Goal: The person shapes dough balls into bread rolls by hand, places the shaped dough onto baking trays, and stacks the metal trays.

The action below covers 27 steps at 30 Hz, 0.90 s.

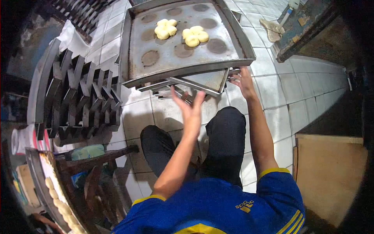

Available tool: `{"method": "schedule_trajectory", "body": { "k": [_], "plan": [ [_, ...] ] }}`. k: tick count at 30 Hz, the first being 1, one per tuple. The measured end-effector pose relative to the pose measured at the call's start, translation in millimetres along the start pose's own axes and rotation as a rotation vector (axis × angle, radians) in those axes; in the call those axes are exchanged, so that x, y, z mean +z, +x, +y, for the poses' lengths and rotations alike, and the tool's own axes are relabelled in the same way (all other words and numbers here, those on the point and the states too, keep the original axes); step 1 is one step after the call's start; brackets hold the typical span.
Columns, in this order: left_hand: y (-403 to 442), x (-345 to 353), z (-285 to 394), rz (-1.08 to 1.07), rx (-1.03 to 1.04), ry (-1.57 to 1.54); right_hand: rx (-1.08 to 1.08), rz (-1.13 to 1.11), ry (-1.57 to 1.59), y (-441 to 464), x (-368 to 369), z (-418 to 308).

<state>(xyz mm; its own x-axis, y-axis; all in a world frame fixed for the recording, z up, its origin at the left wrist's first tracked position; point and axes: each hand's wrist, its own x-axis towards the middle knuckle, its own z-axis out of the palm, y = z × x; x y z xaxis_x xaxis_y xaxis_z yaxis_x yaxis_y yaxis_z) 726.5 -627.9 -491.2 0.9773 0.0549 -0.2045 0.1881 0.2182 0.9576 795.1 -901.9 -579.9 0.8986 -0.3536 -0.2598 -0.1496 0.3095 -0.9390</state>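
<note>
A large metal baking tray (187,68) with dark round marks lies in front of me, bearing two flower-shaped clusters of pale dough (165,29). Beneath it a second metal tray (208,80) sits askew, one corner sticking out toward me. My left hand (190,111) is at the near edge of this lower tray, thumb and forefinger spread, the other fingers partly hidden. At the lower tray's right corner, my right hand (245,84) has its fingers curled around the metal.
Stacked dark metal trays (78,93) stand on the left. Below them are a wooden chair-like frame (97,160) and a tray with a row of dough pieces (62,206). A wooden box (331,171) stands at right on the white tiled floor (272,93).
</note>
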Motion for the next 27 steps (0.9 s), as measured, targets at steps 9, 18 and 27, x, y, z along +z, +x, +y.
{"method": "schedule_trajectory", "body": {
  "k": [9,18,27],
  "plan": [
    [16.3,47.9,-7.7,0.065,0.248,0.017,-0.060,0.045,-0.087,0.6,1.2,4.1],
    [46.1,-12.9,-18.4,-0.026,0.235,0.024,-0.037,0.028,-0.061,-0.8,4.2,-0.9],
    [41.3,-47.8,11.5,0.001,0.174,0.170,-0.111,0.128,-0.263,1.6,-6.8,-2.3]
  ]
}}
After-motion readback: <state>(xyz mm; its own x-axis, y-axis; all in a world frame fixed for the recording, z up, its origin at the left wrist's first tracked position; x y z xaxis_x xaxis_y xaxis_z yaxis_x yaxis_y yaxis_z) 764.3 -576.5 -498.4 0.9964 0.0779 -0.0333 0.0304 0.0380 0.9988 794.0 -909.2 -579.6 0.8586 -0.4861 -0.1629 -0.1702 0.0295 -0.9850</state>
